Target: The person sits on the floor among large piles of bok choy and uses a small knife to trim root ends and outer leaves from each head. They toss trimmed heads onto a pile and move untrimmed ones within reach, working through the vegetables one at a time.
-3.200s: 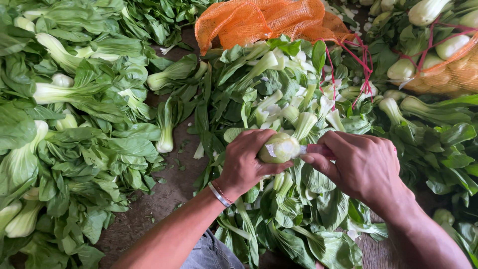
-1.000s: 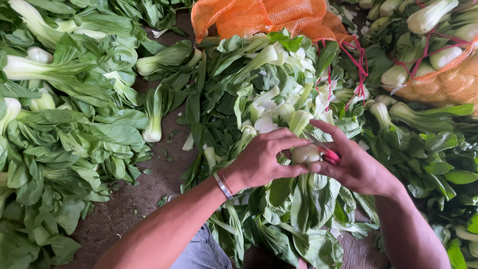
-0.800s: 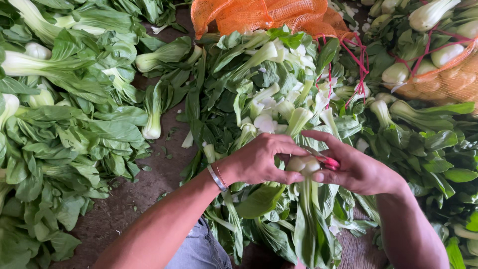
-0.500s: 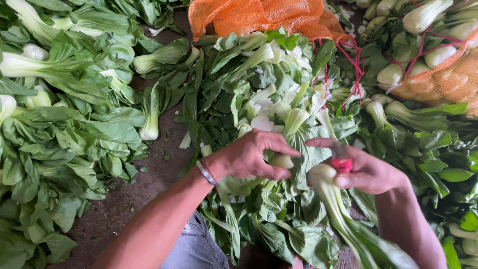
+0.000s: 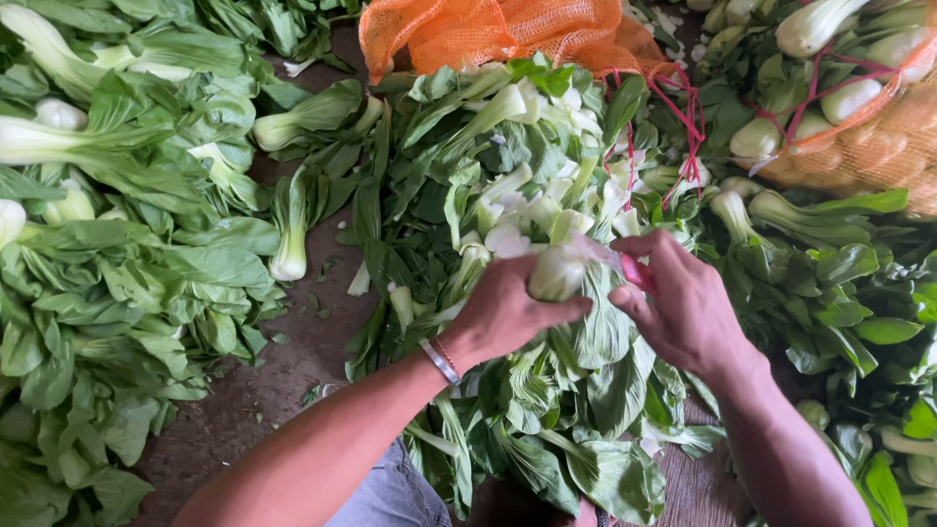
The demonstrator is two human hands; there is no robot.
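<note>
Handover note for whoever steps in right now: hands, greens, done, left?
Left hand: gripping a bok choy head by its pale base.
Right hand: closed on a small pink-handled tool, at the base of that head.
Greens: loose pile ahead, bigger heap to the left, orange net sacks behind.
Done: cannot tell which heads are trimmed.
Left: the head in hand, probably much of the pile.

Green-leaved, white-stalked bok choy (image 5: 558, 273), orange mesh sack (image 5: 488, 29), pink-handled tool (image 5: 636, 271).
</note>
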